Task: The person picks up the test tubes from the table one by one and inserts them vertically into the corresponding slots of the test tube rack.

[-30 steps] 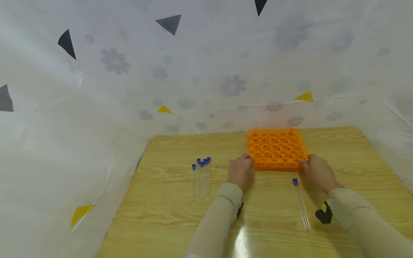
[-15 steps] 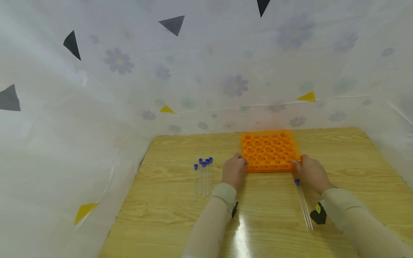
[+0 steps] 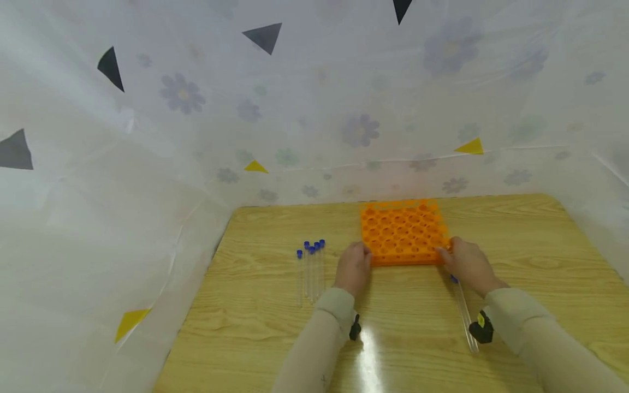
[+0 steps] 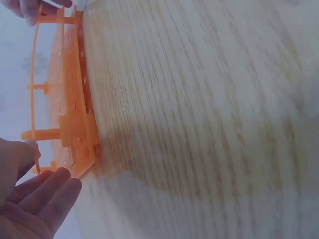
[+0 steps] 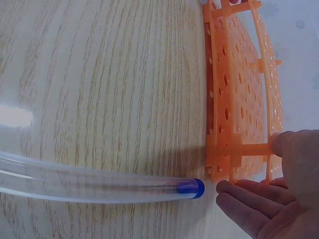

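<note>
An orange test tube rack [image 3: 400, 232] with round holes stands toward the back of the table. My left hand [image 3: 352, 270] grips its left front corner; in the left wrist view the thumb is on the top plate and the fingers [image 4: 55, 191] reach around the end. At the right front corner my right hand [image 3: 470, 266] holds the rack the same way, thumb on the upper plate [image 5: 275, 109]. A clear test tube with a blue cap [image 5: 192, 188] lies just in front of the rack, under my right hand in the head view.
Several clear blue-capped test tubes [image 3: 310, 273] lie side by side on the wooden table [image 3: 255, 338], left of my left hand. Behind the table's back edge hangs a pale flowered sheet [image 3: 314, 120], which also runs along both sides.
Both hands have moved the rack left and slightly nearer to me. My right hand now partly covers the cap of the single tube. The tubes at left have stayed put.
</note>
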Motion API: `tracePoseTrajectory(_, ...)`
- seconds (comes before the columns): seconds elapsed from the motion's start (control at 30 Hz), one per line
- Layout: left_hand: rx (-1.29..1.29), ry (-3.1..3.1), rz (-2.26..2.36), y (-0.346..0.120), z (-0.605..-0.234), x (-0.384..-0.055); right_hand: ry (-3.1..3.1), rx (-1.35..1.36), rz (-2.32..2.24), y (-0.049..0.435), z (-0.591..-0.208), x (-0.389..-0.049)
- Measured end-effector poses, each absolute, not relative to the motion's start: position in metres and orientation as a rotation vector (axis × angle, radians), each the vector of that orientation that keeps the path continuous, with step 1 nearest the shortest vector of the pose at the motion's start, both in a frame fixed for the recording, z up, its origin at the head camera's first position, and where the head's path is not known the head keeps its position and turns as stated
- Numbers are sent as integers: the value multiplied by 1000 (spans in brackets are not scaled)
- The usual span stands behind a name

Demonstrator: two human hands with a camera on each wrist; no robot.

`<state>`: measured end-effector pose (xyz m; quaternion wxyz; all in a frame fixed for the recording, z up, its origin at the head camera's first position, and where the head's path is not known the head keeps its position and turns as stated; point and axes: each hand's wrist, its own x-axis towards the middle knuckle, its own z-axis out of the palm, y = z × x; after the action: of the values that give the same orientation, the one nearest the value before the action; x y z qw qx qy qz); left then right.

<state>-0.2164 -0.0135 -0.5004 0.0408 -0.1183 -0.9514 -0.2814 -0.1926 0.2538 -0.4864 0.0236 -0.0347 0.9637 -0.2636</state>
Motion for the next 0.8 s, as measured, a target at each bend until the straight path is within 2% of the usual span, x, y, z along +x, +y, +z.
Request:
tracePoseTrajectory(0.2, -263, -2816, -1154, -17, -503, -215, 2960, -86, -838, 245, -485, -188)
tracePoseTrajectory(0.8, -158, -2936, -1313, -25, -501, -214, 3012, -96, -837, 235, -494, -179)
